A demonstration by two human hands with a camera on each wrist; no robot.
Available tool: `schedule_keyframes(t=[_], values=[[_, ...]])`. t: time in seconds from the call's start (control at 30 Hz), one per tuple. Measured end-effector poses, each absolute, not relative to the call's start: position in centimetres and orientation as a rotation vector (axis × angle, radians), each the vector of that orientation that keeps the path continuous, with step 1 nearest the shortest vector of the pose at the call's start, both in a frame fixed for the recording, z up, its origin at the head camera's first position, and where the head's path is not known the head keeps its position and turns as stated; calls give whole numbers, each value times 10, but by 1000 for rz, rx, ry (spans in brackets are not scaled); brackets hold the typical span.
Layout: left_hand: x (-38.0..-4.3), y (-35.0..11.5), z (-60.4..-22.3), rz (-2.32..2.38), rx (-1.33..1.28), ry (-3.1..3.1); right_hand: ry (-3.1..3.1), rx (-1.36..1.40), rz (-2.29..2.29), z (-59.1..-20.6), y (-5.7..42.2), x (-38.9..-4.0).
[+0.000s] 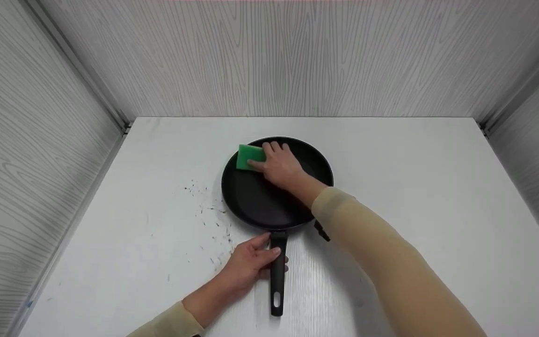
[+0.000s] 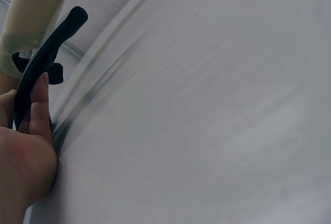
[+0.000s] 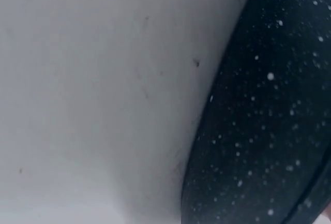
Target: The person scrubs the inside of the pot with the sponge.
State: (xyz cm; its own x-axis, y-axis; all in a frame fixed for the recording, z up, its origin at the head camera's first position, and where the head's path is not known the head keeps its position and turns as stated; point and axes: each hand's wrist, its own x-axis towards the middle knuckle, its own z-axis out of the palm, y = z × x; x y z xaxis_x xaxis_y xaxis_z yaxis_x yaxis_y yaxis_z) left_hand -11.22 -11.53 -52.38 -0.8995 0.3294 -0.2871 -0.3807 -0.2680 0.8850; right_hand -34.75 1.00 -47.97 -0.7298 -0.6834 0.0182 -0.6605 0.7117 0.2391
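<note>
On the tabletop point(image 1: 391, 154), a black frying pan point(image 1: 255, 201) lies with its handle point(image 1: 277, 276) pointing toward the person. Left hand point(image 1: 249, 263) clasps the handle just below the pan. Right hand point(image 1: 281, 164) presses a green sponge point(image 1: 248, 156) on the pan's far-left inner edge, the thumb against its near side.

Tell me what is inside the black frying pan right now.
Inside the frying pan, a green sponge lies at the far left, with the right hand on it. Most of the sponge under the hand is hidden. The left hand grips the handle.
</note>
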Motion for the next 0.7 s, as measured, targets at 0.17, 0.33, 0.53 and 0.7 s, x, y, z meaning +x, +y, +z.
schedule_keyframes(t=[0.17, 0.33, 0.53, 0.7], values=[[-112, -115, -523, 2192, -90, 1566, -2822, 1064, -338, -479, 12, -349], [-111, -116, -524, 2185, -86, 1570, -2855, 1010, -366, -479, 14, -349], [-111, -116, -524, 2190, -80, 1567, -2890, 958, -376, -477, 19, -349], [-112, -116, -523, 2200, -76, 1557, -2876, 930, -343, -475, 26, -351]])
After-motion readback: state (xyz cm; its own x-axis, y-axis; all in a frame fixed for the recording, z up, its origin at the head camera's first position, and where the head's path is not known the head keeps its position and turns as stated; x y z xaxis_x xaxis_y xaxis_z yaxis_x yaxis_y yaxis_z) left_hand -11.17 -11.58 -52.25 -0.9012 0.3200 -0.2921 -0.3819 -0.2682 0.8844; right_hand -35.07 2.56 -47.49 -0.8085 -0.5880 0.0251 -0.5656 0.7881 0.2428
